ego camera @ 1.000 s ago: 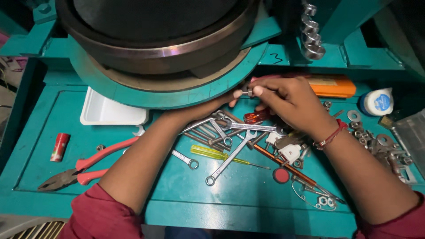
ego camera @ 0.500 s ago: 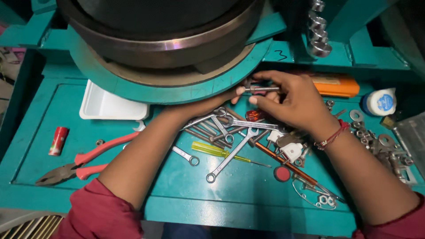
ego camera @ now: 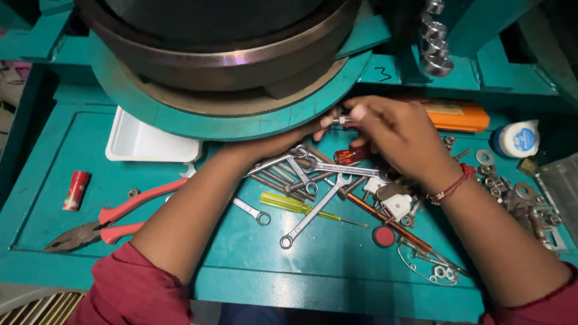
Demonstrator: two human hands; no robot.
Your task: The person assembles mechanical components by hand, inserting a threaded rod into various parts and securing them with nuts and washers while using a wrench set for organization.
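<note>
Roughly counted, one pair of red-handled pliers [ego camera: 102,225], one white tray [ego camera: 141,143], one yellow screwdriver [ego camera: 295,204] and several wrenches [ego camera: 313,180] lie on my teal bench [ego camera: 198,253]. Both my right hand [ego camera: 403,135] and left hand [ego camera: 283,141] pinch a small silvery metal piece [ego camera: 344,120], just under the big machine's teal rim [ego camera: 241,123]. Since a second ago, my hands have barely shifted.
</note>
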